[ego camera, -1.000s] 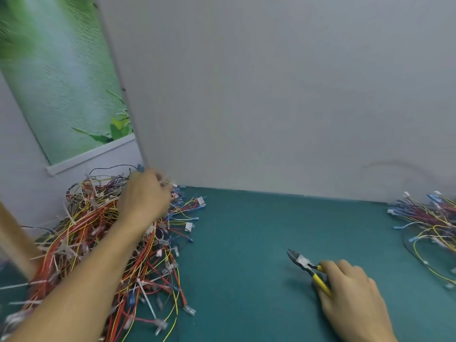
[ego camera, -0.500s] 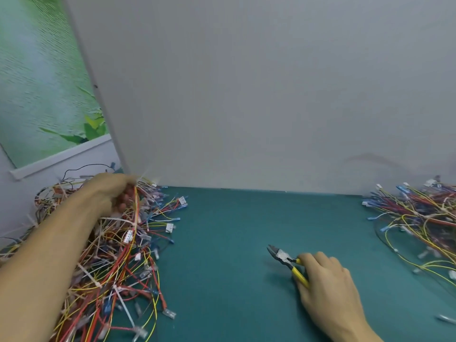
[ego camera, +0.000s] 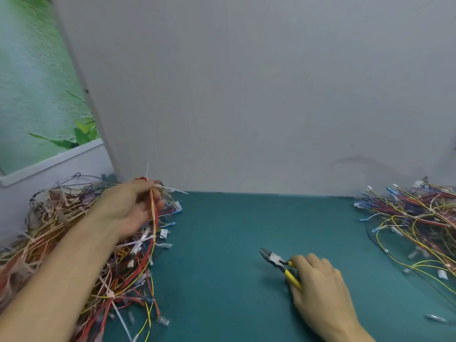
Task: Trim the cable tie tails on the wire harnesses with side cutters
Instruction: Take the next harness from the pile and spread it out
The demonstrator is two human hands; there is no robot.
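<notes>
harness pile [ego camera: 74, 243] left — on mat [ego camera: 222, 243] | side cutters [ego camera: 278, 261] centre-right | second pile [ego camera: 419, 218] right

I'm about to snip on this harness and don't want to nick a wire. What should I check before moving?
1. Left hand grips a harness: ok.
2. Harness lifted free of the left pile: not ok, its wires run down into the tangle.
3. Right hand holds the side cutters by the yellow handles: ok.
4. Cutters open: cannot tell.
5. Tie tail exposed: ok, a white one sticks up above that hand.
</notes>
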